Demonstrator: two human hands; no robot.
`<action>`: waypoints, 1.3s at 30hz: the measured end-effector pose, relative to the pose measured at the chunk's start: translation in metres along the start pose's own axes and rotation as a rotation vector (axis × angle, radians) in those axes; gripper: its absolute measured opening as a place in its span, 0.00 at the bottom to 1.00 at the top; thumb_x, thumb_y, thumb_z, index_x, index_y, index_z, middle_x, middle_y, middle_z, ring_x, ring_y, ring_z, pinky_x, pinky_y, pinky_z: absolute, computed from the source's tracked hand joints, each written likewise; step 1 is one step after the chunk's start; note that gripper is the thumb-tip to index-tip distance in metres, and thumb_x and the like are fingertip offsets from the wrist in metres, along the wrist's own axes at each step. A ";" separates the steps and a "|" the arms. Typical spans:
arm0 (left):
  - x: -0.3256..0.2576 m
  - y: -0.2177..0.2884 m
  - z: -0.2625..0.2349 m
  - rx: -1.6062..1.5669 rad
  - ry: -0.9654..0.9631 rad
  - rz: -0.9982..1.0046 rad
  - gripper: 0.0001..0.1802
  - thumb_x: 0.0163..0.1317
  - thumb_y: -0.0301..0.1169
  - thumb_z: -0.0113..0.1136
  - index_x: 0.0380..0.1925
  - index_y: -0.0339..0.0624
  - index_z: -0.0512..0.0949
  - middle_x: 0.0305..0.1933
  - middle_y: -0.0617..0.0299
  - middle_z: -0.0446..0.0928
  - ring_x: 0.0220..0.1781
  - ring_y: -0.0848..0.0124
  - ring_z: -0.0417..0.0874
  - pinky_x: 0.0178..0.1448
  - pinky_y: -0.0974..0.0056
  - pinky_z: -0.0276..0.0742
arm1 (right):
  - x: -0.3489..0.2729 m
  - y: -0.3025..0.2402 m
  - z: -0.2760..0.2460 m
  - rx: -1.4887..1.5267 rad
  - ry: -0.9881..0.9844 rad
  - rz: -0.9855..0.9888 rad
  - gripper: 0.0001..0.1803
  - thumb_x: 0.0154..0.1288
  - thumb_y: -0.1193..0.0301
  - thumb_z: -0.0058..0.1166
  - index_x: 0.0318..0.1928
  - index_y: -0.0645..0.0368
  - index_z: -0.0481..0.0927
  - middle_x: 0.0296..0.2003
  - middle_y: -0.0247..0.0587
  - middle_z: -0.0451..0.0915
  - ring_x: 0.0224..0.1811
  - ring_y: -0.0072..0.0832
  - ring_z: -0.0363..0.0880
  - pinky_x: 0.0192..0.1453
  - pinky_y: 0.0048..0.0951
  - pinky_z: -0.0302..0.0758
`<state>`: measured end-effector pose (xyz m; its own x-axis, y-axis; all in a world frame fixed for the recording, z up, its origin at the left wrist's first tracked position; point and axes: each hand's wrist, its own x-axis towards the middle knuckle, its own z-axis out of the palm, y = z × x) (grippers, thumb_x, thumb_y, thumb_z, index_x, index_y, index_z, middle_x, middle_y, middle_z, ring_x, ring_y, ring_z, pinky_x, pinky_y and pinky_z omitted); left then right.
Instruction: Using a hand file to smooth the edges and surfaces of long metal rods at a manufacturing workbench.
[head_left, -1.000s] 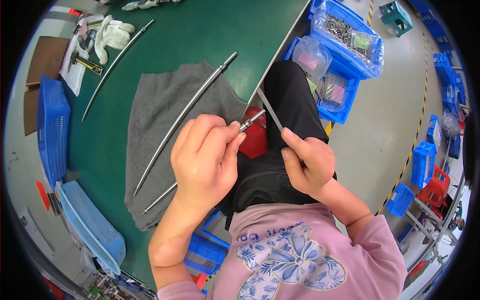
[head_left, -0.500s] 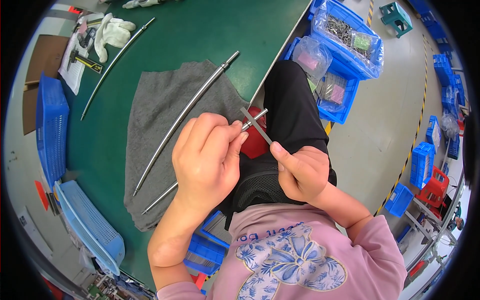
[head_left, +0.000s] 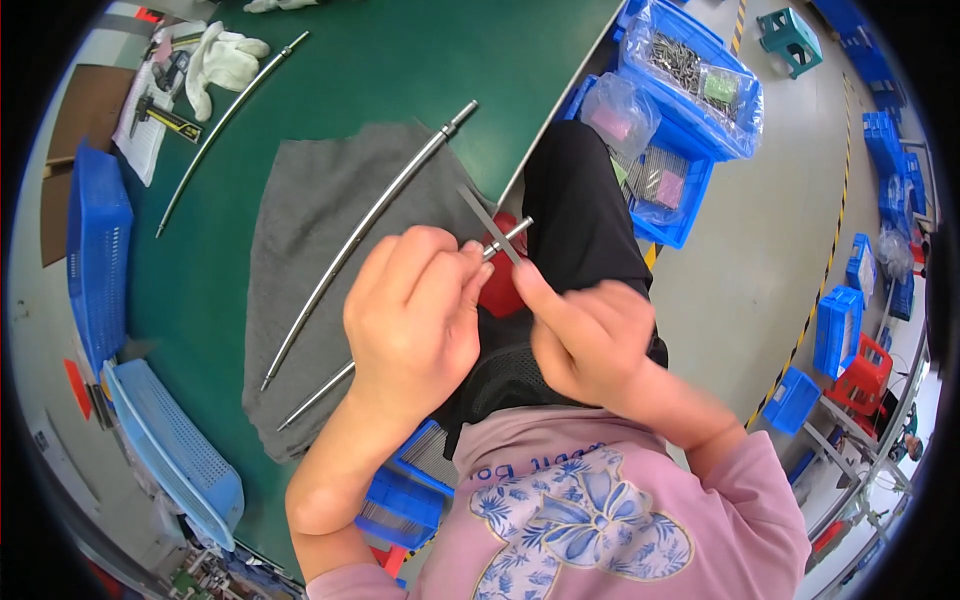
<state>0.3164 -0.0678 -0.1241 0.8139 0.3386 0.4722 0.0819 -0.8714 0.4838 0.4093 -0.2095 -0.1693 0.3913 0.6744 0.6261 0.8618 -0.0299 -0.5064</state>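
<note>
My left hand point(head_left: 415, 310) is closed round a slim polished metal rod point(head_left: 318, 400). The rod's stepped end pokes out past my fingertips, and its other end reaches down over the grey cloth point(head_left: 300, 250). In my right hand point(head_left: 595, 335), slightly blurred, is a thin grey flat file point(head_left: 480, 212), pinched with the thumb along it. The file crosses the rod's stepped end at a slant and seems to touch it. A longer, slightly curved metal rod point(head_left: 360, 235) lies on the cloth, left of my hands. Behind the file shows something red point(head_left: 503, 292), partly hidden.
Another curved rod point(head_left: 225, 130) lies on the green table point(head_left: 400, 60), near a white glove point(head_left: 225, 65) and a caliper point(head_left: 170, 120). Blue baskets point(head_left: 100, 250) line the left edge. At right, a blue bin point(head_left: 745, 130) holds small metal parts above a second bin point(head_left: 675, 235).
My right hand has slid up and left toward the rod, pushing the file farther across it. The left hand and its rod stay nearly in place.
</note>
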 end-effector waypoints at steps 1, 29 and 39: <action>0.000 0.002 -0.001 0.004 0.000 -0.027 0.10 0.42 0.18 0.67 0.26 0.37 0.76 0.28 0.60 0.72 0.26 0.62 0.72 0.28 0.61 0.69 | 0.010 0.001 0.004 0.015 -0.007 0.001 0.27 0.38 0.80 0.56 0.47 0.61 0.83 0.12 0.28 0.60 0.11 0.21 0.60 0.17 0.26 0.57; 0.001 0.000 0.000 0.006 0.021 -0.042 0.10 0.41 0.18 0.67 0.25 0.38 0.76 0.27 0.61 0.72 0.25 0.64 0.72 0.27 0.62 0.68 | 0.016 0.003 0.000 -0.016 -0.035 -0.030 0.32 0.33 0.80 0.55 0.48 0.60 0.83 0.11 0.26 0.58 0.09 0.21 0.58 0.17 0.24 0.55; -0.001 -0.001 0.000 0.005 0.020 -0.018 0.10 0.41 0.18 0.66 0.24 0.38 0.76 0.27 0.61 0.72 0.25 0.63 0.72 0.27 0.62 0.68 | 0.006 -0.001 -0.006 -0.058 -0.078 -0.022 0.30 0.38 0.80 0.56 0.51 0.60 0.81 0.12 0.27 0.60 0.11 0.22 0.61 0.17 0.26 0.57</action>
<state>0.3154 -0.0667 -0.1250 0.8007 0.3609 0.4782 0.0988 -0.8668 0.4887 0.4124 -0.2101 -0.1614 0.3477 0.7308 0.5875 0.8879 -0.0554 -0.4566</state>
